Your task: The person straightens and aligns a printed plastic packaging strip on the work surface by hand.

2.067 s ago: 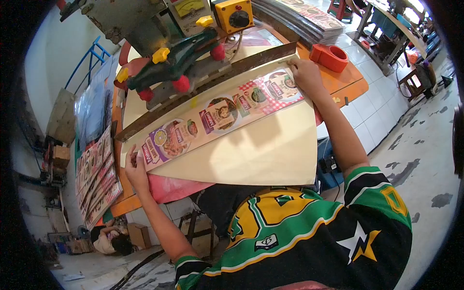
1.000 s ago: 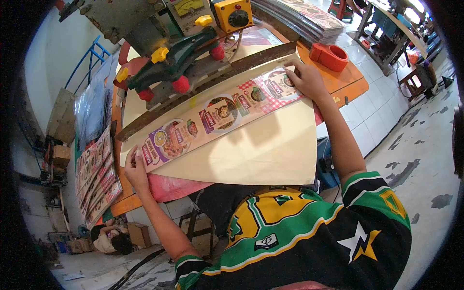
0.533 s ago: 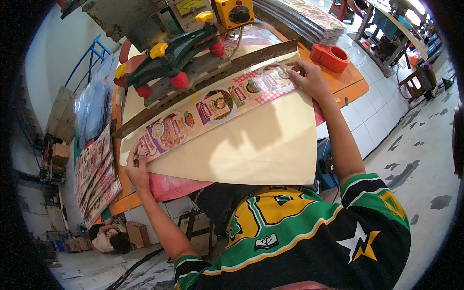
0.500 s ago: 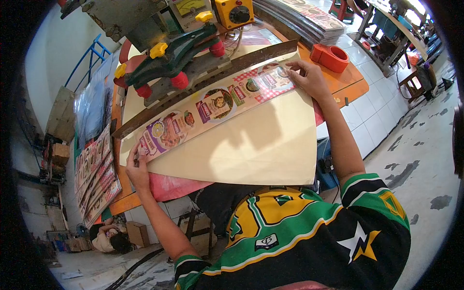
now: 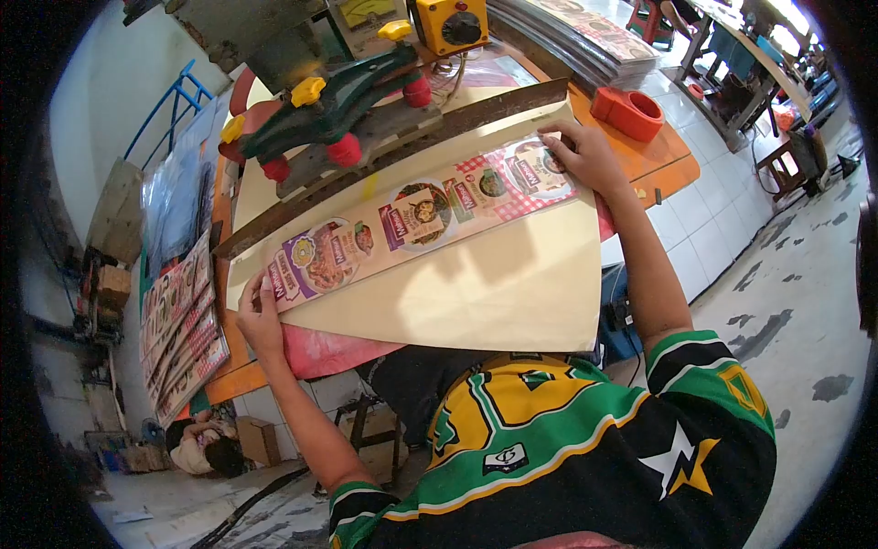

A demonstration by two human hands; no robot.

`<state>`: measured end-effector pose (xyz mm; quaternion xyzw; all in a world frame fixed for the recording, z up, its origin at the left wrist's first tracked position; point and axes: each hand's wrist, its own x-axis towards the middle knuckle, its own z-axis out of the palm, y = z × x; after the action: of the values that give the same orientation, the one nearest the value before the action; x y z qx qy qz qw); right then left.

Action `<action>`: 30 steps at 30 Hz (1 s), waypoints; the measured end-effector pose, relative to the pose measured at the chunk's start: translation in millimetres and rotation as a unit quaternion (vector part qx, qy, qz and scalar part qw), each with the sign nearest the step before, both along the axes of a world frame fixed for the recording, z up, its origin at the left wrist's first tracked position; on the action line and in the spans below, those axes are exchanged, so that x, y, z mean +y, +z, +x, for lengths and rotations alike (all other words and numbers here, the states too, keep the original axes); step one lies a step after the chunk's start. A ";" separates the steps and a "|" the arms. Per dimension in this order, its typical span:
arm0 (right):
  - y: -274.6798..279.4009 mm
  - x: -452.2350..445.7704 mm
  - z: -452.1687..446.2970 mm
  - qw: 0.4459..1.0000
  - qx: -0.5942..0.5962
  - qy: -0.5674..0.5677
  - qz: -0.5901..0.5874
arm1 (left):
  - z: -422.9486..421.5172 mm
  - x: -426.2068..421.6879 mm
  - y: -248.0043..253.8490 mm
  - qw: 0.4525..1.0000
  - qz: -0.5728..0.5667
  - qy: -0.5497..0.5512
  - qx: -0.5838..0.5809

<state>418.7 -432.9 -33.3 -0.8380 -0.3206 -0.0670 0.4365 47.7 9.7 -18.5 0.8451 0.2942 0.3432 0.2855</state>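
Observation:
A long printed strip with food pictures (image 5: 421,215) lies slantwise over a cream sheet (image 5: 476,284), below the machine's metal bar (image 5: 393,165). My left hand (image 5: 260,314) is closed on the strip's lower left end, thumb on top. My right hand (image 5: 585,156) is closed on its upper right end, with the fingers bent over the edge. The undersides of both grips are hidden. Above the strip stands the machine's dark green clamp arm (image 5: 338,110), with red feet and yellow knobs.
Printed sheets (image 5: 187,329) lie stacked at the table's left edge, near clear plastic (image 5: 174,201). A red ring-shaped object (image 5: 628,113) sits on the orange table (image 5: 654,169) at right. More stacked prints (image 5: 585,41) are behind. Another person (image 5: 208,446) is low at the left.
The strip has shifted slightly toward me and to the right, away from the metal bar. Both hands keep hold of its ends.

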 end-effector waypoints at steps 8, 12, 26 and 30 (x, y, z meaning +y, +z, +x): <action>0.1 9.3 -3.1 0.998 0.002 0.006 -0.057 | 2.0 3.4 0.4 0.984 0.166 -0.065 0.027; -3.1 12.3 13.1 0.989 -0.103 0.033 -0.102 | 11.6 7.5 1.0 0.983 0.108 -0.147 0.034; 15.9 31.2 13.4 0.977 0.002 -0.009 -0.214 | 64.1 20.9 1.8 0.944 0.177 -0.142 0.240; 13.0 27.7 15.4 0.979 -0.034 -0.009 -0.200 | 56.3 32.6 2.3 0.944 0.197 -0.097 0.246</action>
<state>434.1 -405.2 -20.3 -0.9084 -0.3348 -0.0339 0.2481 104.0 42.3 -16.1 0.9670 0.1981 0.1464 0.0644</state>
